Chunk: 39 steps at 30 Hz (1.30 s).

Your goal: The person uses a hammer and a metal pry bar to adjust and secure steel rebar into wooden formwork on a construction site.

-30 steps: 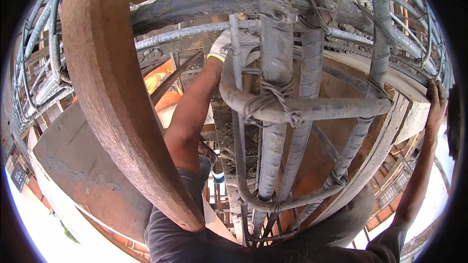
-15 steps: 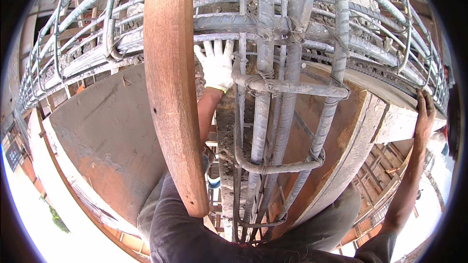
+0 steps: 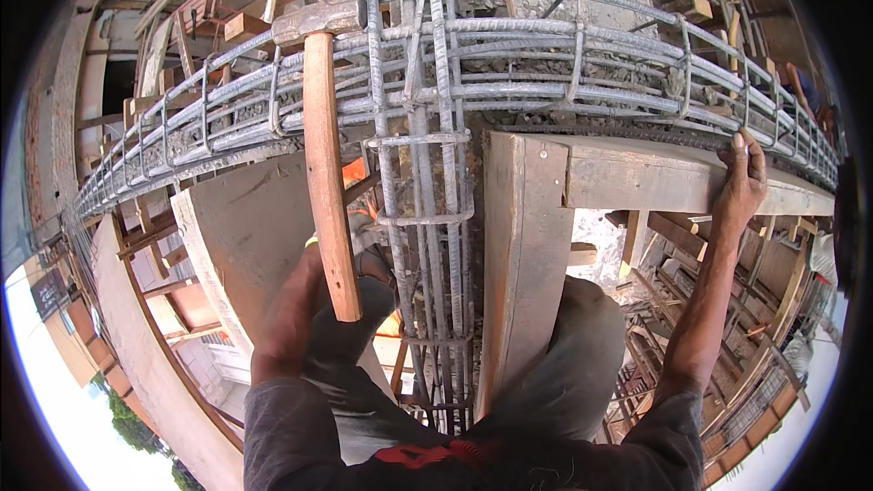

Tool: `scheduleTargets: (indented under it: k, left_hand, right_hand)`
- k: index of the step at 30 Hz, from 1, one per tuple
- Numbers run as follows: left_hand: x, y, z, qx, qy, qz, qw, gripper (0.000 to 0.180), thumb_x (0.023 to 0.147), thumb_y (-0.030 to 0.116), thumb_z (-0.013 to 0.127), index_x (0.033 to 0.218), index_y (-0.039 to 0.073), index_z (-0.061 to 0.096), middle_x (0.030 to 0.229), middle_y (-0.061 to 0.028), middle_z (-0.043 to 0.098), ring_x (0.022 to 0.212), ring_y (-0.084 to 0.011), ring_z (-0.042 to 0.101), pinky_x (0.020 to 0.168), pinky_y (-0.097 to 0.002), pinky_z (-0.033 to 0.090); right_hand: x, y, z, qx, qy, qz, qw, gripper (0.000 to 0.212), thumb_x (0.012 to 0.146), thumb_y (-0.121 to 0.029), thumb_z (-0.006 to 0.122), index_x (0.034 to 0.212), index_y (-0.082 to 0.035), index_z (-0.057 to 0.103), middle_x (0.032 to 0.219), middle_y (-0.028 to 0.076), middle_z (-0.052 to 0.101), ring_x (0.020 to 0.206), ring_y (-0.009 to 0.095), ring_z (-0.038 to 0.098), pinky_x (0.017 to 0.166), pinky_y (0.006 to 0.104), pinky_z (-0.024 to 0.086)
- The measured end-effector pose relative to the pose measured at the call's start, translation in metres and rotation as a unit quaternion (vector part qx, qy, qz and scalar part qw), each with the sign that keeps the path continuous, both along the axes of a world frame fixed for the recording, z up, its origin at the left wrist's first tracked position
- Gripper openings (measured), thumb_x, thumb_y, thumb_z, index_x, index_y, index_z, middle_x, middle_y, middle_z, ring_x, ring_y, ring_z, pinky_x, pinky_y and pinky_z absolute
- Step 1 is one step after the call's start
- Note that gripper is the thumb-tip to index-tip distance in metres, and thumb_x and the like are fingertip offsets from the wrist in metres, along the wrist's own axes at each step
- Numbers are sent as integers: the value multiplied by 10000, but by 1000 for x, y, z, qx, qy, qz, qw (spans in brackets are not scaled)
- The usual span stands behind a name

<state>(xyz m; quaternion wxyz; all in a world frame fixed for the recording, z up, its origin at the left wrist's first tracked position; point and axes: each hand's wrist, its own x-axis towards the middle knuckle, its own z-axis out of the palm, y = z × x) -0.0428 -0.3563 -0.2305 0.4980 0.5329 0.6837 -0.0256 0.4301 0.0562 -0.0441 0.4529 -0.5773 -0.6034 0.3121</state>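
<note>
A hammer hooks over the upper rebar by its metal head (image 3: 318, 22), and its wooden handle (image 3: 329, 173) hangs down in front of me. Behind that handle, my gloved left hand (image 3: 366, 235) reaches low beside the upright rebar column (image 3: 426, 218). The handle and bars partly cover its fingers, so its grip is unclear. At the right, my bare right hand (image 3: 747, 175) holds the top edge of a grey wooden formwork board (image 3: 655, 177), fingers bent over it close to the horizontal rebar.
A long horizontal rebar cage (image 3: 627, 64) with stirrups crosses ahead. Formwork panels stand on both sides of the column, one brown-grey panel (image 3: 250, 227) at left and an upright timber (image 3: 523, 264) at right. Scaffolding timbers (image 3: 682, 318) lie far below. My knees straddle the column.
My view has shifted, so the hammer appears smaller and farther off. My left hand, spread open against the cage before, is now lower behind the handle. My right hand stays at the board's edge.
</note>
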Motion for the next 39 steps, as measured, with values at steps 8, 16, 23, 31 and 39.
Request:
scheduleTargets:
  k: [8, 16, 23, 31, 39]
  left_hand:
    - [-44, 58, 262, 62, 269, 271, 922, 488, 941, 477, 551, 1041, 19, 685, 868, -184, 671, 758, -310, 618, 761, -409, 483]
    - [40, 294, 276, 590, 246, 112, 761, 521, 887, 431, 651, 1265, 77, 599, 1295, -176, 574, 1218, -323, 537, 1019, -431, 420]
    - [71, 374, 213, 421, 477, 164, 754, 676, 846, 607, 554, 1305, 112, 581, 1468, -223, 401, 1347, -451, 352, 1055, -610, 304]
    - [79, 384, 235, 334, 419, 172, 827, 678, 846, 590, 544, 1299, 88, 588, 1545, -261, 248, 1387, -497, 244, 1089, -653, 211]
    - [68, 385, 231, 287, 410, 160, 851, 641, 831, 564, 541, 1247, 81, 606, 1540, -253, 281, 1404, -502, 221, 1081, -678, 203]
  right_hand:
    - [-96, -34, 23, -32, 220, 138, 965, 205, 1006, -259, 571, 941, -66, 547, 810, 24, 588, 759, 113, 505, 819, 256, 413]
    - [-110, -44, 122, -47, 432, 86, 897, 459, 1004, -390, 469, 647, -145, 315, 546, 6, 307, 523, 122, 295, 560, 313, 320]
    - [-127, -72, 105, 85, 360, 121, 921, 288, 998, -216, 486, 742, -103, 417, 558, -3, 317, 542, 109, 328, 563, 314, 369]
    - [-128, -76, 63, 63, 403, 232, 883, 388, 972, -373, 503, 754, -56, 454, 589, 20, 356, 553, 146, 378, 574, 305, 365]
    - [-117, -97, 165, 57, 459, 186, 867, 514, 991, -483, 352, 608, -141, 325, 540, 5, 316, 521, 133, 305, 537, 293, 264]
